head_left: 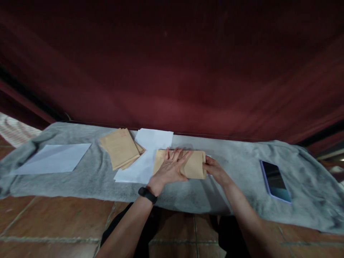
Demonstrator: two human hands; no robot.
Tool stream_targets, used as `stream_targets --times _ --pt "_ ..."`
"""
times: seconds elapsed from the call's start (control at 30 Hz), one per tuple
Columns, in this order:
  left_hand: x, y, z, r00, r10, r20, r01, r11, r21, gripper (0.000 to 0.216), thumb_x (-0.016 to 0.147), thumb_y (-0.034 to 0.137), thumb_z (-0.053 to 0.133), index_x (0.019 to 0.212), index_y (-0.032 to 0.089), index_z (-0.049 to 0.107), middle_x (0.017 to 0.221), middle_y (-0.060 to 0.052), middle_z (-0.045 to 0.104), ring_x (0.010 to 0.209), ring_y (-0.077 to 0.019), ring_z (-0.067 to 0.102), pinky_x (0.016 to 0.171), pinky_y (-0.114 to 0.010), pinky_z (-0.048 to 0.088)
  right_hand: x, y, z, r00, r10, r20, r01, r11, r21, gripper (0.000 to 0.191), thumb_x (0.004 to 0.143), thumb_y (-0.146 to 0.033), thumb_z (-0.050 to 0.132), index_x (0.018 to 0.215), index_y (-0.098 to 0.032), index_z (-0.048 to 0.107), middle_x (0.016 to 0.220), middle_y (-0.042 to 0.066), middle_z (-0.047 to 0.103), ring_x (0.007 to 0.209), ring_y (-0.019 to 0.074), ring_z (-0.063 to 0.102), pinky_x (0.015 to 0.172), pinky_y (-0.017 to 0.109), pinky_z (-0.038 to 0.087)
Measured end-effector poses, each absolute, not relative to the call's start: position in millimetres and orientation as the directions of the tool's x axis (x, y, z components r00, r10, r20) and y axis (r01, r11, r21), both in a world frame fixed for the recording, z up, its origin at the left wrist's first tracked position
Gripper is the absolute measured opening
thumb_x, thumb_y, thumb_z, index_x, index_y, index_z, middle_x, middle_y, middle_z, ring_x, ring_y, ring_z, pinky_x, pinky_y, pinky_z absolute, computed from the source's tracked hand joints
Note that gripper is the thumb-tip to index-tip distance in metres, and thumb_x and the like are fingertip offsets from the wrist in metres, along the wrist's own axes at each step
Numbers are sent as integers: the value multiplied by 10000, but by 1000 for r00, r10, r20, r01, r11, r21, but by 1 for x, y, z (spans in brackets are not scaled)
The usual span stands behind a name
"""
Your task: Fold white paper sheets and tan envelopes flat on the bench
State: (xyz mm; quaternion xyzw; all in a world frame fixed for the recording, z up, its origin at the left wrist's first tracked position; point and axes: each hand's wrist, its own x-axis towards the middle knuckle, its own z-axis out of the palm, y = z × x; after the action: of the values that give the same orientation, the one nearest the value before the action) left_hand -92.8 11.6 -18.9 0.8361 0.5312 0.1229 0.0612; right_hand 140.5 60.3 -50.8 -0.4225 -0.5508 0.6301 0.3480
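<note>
A brown paper envelope (pixel 198 165) lies flat across the grey cloth in front of me. My left hand (pixel 172 168), with a black band on its wrist, rests on it with fingers spread, pressing down on its left half. At the envelope's right end, my right hand (pixel 215 171) has its thumb and fingers closed around a piece of white paper (pixel 210 156). Only slivers of that paper show around the fingers at the envelope's edge; how far it reaches inside is hidden.
A fanned stack of brown envelopes (pixel 122 148) partly covers white sheets (pixel 137 172) to the left. Another white sheet (pixel 55 157) lies farther left. A phone (pixel 276 181) in a purple case sits right on the grey cloth (pixel 242 161). Behind stands a dark red surface (pixel 172 89).
</note>
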Motion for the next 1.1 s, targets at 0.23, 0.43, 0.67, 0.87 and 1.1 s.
stream_targets --times 0.23,0.43,0.67,0.87,1.1 --pt "-95 12 -29 398 907 138 886 -419 199 1178 658 620 780 1599 301 149 1584 -150 312 1441 -373 312 1205 -638 24 138 73 -71 -220 975 12 227 63 -972 391 705 -491 669 984 -231 587 728 -11 682 677 201 645 629 304 510" --pt "-92 14 -30 389 908 152 896 -412 168 1162 661 617 783 1595 302 168 1598 -153 304 1439 -374 319 1204 -632 23 145 66 -65 -26 974 227 519 207 -829 295 764 -346 580 1032 -225 585 931 71 677 856 245 626 793 381 506" --pt "-89 11 -23 390 900 196 900 -418 127 1093 708 587 776 1590 319 189 1594 -146 311 1431 -369 328 1208 -620 39 146 66 -55 -155 980 122 377 172 -910 307 814 -394 496 942 -220 714 943 60 748 860 226 672 840 373 515" --pt "-86 9 -16 419 884 209 891 -444 92 1064 738 598 750 1592 310 184 1528 -143 400 1397 -364 367 1203 -630 75 153 66 -44 -191 970 -149 238 -101 -966 430 736 -580 692 925 -202 768 964 69 774 928 262 680 825 359 525" --pt "-82 6 -13 437 869 230 884 -462 67 1005 771 565 728 1589 314 200 1523 -139 406 1388 -361 371 1200 -634 80 154 70 -44 -210 976 60 424 146 -894 365 709 -579 720 789 -225 755 921 62 740 859 238 654 795 350 505"
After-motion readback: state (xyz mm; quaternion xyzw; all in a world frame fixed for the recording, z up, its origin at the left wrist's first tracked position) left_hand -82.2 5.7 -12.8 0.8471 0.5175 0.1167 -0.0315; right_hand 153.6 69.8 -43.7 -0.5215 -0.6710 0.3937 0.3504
